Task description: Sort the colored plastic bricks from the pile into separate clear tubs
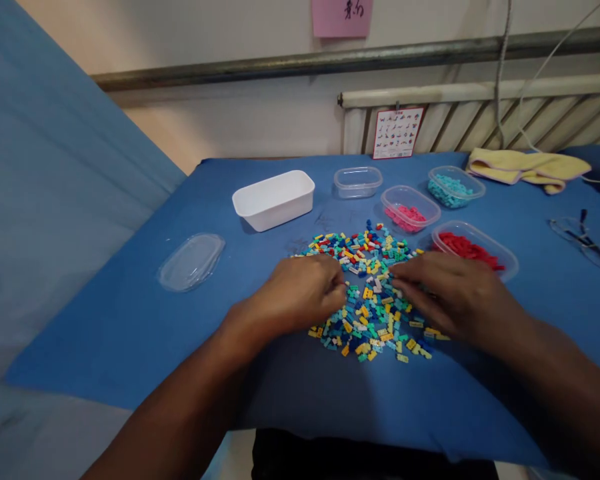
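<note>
A loose pile of small building bricks (367, 293) in yellow, blue, green, white and red is spread over the blue tabletop. On the pile's left side my left hand (305, 290) is curled closed, and whatever its fingers may hold is hidden. My right hand (445, 290) reaches in from the right with its fingers drawn together at the bricks; anything between the tips is too small to make out. Just beyond that hand stands a clear tub (510, 263) of red bricks (467, 248), which the hand partly covers.
Behind the pile are a white tray (275, 217), a clear tub (357, 193), and tubs of pink bricks (405, 217) and turquoise bricks (450, 190). Clear lids (193, 262) lie left. A yellow cloth (525, 167) and glasses (593, 243) lie right. A radiator (460, 127) stands behind.
</note>
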`<state>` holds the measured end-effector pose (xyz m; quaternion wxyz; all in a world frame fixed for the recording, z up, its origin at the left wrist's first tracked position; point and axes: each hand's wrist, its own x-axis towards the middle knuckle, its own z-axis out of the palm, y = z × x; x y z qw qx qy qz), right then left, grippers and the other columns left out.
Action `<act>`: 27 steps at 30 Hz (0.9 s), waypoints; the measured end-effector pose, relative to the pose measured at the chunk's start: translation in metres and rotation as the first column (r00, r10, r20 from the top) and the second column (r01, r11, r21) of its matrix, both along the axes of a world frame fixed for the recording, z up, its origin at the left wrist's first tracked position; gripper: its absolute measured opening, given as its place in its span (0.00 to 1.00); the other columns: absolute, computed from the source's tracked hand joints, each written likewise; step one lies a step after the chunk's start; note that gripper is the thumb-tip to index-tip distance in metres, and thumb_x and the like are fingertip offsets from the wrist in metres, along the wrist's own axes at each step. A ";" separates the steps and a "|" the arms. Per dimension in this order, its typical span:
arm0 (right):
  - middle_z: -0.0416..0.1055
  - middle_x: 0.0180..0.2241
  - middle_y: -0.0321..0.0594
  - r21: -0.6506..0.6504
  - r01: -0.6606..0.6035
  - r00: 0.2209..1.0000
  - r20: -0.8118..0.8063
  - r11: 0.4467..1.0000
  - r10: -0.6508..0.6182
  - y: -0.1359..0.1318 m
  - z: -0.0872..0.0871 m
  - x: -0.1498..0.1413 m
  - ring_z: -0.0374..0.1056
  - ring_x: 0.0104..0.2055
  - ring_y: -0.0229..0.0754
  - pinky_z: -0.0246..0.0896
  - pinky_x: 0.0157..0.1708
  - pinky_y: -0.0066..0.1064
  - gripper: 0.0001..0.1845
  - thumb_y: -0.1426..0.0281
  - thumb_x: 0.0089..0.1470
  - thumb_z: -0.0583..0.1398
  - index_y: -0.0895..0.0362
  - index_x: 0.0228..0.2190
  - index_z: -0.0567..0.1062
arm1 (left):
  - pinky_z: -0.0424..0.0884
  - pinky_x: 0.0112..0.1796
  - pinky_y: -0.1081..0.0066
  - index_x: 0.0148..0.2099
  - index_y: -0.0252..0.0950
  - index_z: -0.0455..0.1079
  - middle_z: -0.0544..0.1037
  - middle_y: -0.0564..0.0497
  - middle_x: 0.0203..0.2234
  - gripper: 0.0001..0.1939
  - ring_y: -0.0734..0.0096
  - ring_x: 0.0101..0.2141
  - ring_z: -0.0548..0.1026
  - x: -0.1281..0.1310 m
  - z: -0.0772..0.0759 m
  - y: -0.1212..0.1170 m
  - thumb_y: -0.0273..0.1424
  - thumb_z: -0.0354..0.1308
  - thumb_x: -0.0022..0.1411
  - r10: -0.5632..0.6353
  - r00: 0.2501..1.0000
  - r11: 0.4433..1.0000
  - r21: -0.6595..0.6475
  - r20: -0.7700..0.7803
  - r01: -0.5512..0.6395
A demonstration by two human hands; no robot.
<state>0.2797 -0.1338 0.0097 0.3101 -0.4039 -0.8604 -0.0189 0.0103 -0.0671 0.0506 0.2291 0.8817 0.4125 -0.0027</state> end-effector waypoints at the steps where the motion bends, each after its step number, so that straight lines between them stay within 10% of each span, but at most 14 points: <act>1: 0.83 0.43 0.43 -0.012 -0.070 0.997 -0.030 0.997 0.070 -0.003 -0.001 -0.007 0.80 0.40 0.46 0.75 0.39 0.38 0.12 0.72 0.71 0.64 0.53 0.54 0.78 | 0.65 0.33 0.68 0.41 0.37 0.78 0.82 0.50 0.33 0.08 0.66 0.33 0.76 0.003 -0.003 -0.003 0.32 0.58 0.67 0.010 0.991 0.993 -0.115 0.130 0.005; 6: 0.83 0.44 0.44 0.039 -0.143 0.985 -0.086 0.989 0.146 -0.012 -0.004 -0.019 0.81 0.42 0.46 0.78 0.39 0.35 0.13 0.75 0.68 0.66 0.55 0.53 0.78 | 0.61 0.28 0.73 0.41 0.36 0.75 0.72 0.57 0.27 0.07 0.77 0.26 0.66 0.017 -0.022 -0.015 0.33 0.59 0.65 0.263 0.844 0.768 -0.631 0.467 0.110; 13: 0.84 0.44 0.42 0.059 -0.101 0.992 -0.066 0.993 0.105 -0.011 -0.005 -0.013 0.82 0.43 0.46 0.78 0.41 0.36 0.12 0.74 0.68 0.67 0.54 0.51 0.77 | 0.64 0.30 0.74 0.44 0.34 0.77 0.74 0.54 0.29 0.15 0.77 0.28 0.68 0.015 -0.022 -0.012 0.42 0.63 0.70 0.344 0.795 0.658 -0.733 0.499 0.175; 16: 0.83 0.37 0.38 -0.015 -0.083 0.993 -0.079 0.996 0.082 -0.009 -0.007 -0.013 0.80 0.34 0.43 0.73 0.33 0.34 0.05 0.71 0.70 0.66 0.53 0.46 0.77 | 0.69 0.35 0.71 0.46 0.34 0.81 0.80 0.50 0.33 0.16 0.72 0.32 0.74 0.001 -0.013 -0.001 0.42 0.61 0.73 0.217 0.836 0.823 -0.555 0.505 0.122; 18: 0.83 0.37 0.37 -0.052 -0.053 0.995 -0.088 0.997 0.048 -0.006 -0.008 -0.010 0.79 0.33 0.42 0.71 0.31 0.34 0.02 0.69 0.72 0.64 0.52 0.45 0.77 | 0.72 0.43 0.67 0.47 0.36 0.82 0.84 0.47 0.40 0.13 0.66 0.40 0.78 -0.014 -0.005 0.012 0.37 0.59 0.73 0.134 0.881 0.977 -0.210 0.454 -0.040; 21: 0.84 0.40 0.39 -0.041 0.036 0.996 -0.085 0.999 -0.040 -0.002 -0.009 -0.004 0.81 0.36 0.45 0.75 0.35 0.35 0.04 0.68 0.73 0.62 0.52 0.46 0.78 | 0.72 0.46 0.63 0.51 0.37 0.83 0.84 0.44 0.47 0.14 0.60 0.44 0.80 -0.037 0.003 0.032 0.33 0.57 0.72 0.198 0.968 0.957 0.186 0.153 -0.224; 27: 0.83 0.42 0.41 -0.017 -0.015 0.998 -0.054 1.000 0.014 0.000 -0.009 -0.001 0.81 0.41 0.46 0.78 0.41 0.37 0.06 0.72 0.72 0.62 0.53 0.49 0.76 | 0.70 0.41 0.66 0.52 0.40 0.83 0.84 0.45 0.48 0.16 0.58 0.46 0.80 -0.043 -0.006 0.043 0.31 0.55 0.72 0.194 0.964 0.952 0.272 -0.184 -0.139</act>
